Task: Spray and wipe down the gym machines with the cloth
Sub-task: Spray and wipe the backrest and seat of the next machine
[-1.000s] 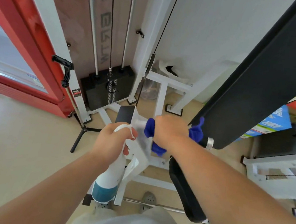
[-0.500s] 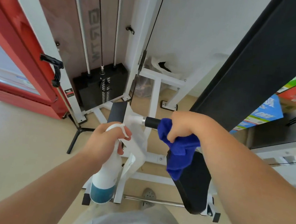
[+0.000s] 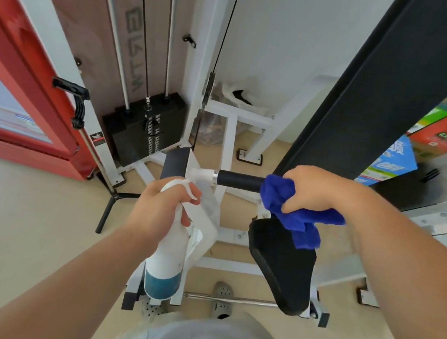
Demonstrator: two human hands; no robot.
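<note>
As the person looks straight down at a white-framed gym machine, two bare hands meet near the middle of the frame. The left hand, just left of centre, is curled tightly round the neck of one white spray bottle with a teal base, fingers at the trigger. The bottle's base points toward the bottom of the frame.

The right hand, right of centre, pinches one bunched blue cloth between thumb and fingers. The cloth presses against the right end of one black handle grip, which juts sideways from the frame. Loose folds of the cloth hang over the top of one black padded seat in the lower centre.

One black weight stack sits left of centre in the upper half, beside one red door along the left edge. One long black pad slants across the upper right, and printed cartons are piled at the right edge, too crowded to count. Two grey perforated shoes show on the beige floor near the bottom.
</note>
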